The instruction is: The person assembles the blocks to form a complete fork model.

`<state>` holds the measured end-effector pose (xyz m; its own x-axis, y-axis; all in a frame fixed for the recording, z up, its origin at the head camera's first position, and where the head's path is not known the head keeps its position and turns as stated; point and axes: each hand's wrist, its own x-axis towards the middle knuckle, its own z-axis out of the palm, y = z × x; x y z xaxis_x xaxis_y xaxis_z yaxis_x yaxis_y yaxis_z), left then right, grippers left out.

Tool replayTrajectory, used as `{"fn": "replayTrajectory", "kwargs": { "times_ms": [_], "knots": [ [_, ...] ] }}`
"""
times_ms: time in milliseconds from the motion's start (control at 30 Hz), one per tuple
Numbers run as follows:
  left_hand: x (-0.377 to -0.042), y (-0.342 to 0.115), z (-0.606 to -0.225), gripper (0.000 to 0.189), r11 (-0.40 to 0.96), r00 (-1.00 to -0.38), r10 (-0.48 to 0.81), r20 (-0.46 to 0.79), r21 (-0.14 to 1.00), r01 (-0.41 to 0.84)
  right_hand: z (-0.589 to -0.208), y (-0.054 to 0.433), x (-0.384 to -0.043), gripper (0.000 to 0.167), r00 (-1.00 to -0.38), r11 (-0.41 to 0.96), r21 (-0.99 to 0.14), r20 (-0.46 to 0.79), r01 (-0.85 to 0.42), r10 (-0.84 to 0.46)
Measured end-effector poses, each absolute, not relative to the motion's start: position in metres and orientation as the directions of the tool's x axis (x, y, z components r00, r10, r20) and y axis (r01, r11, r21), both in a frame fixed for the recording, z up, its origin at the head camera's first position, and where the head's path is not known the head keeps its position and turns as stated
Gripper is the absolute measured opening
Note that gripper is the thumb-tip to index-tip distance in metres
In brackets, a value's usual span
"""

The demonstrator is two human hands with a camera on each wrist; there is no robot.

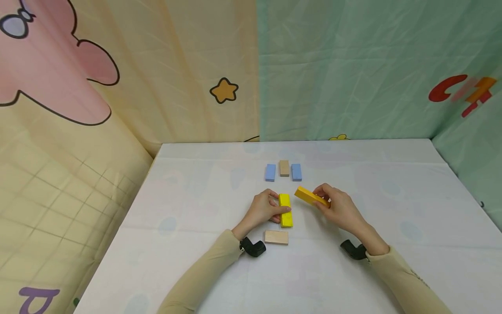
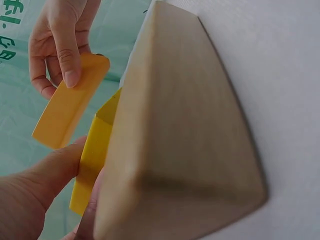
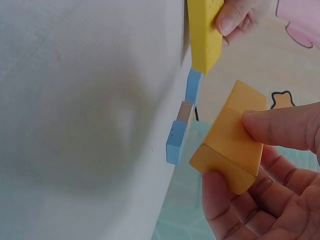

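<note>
Thumb and fingers of my left hand (image 1: 267, 206) grip a bright yellow block (image 1: 286, 211) at the middle of the table, its long side pointing away from me. To its right, my right hand (image 1: 340, 207) pinches an orange-yellow block (image 1: 310, 196) in the air, tilted, with its far end toward the yellow block. The right wrist view shows my thumb on one face of the orange-yellow block (image 3: 231, 135) and fingers beneath. In the left wrist view a gap shows between the two blocks.
Farther back on the white table (image 1: 392, 196) stand a blue block (image 1: 270, 172), a natural wood block (image 1: 284, 168) and another blue block (image 1: 296, 172) in a row. A pale wood block (image 1: 276, 237) lies just in front of my left hand. Printed curtains hang behind.
</note>
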<state>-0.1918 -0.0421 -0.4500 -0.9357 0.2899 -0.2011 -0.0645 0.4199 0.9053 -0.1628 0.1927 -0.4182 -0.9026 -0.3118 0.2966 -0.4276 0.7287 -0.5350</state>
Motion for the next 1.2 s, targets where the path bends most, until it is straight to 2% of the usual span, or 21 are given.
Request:
{"fn": "replayTrajectory", "kwargs": {
  "times_ms": [400, 600, 733, 867, 1033, 1200],
  "knots": [
    [-0.192, -0.045, -0.453, 0.054, 0.415, -0.927, 0.34, -0.159, 0.91, -0.005, -0.418, 0.191, -0.167, 0.025, -0.899, 0.727, -0.531, 0.292, -0.436, -0.325],
    [-0.191, -0.05, -0.453, 0.053, 0.504, -0.939, 0.339, -0.063, 0.855, 0.124, -0.417, 0.189, -0.168, 0.024, -0.899, 0.723, -0.536, 0.291, -0.436, -0.326],
    [-0.188, -0.055, -0.451, 0.042, 0.542, -0.937, 0.348, 0.026, 0.81, 0.224, -0.418, 0.19, -0.17, 0.024, -0.896, 0.716, -0.54, 0.295, -0.443, -0.332],
    [-0.182, -0.058, -0.451, 0.033, 0.569, -0.91, 0.407, 0.075, 0.759, 0.317, -0.419, 0.191, -0.175, 0.024, -0.896, 0.711, -0.546, 0.296, -0.443, -0.331],
    [-0.173, -0.058, -0.451, 0.038, 0.588, -0.865, 0.495, 0.086, 0.7, 0.405, -0.421, 0.192, -0.181, 0.023, -0.903, 0.701, -0.569, 0.28, -0.43, -0.326],
    [-0.169, -0.057, -0.45, 0.04, 0.582, -0.848, 0.523, 0.086, 0.69, 0.429, -0.423, 0.191, -0.187, 0.023, -0.915, 0.696, -0.594, 0.257, -0.403, -0.311]
  ]
}}
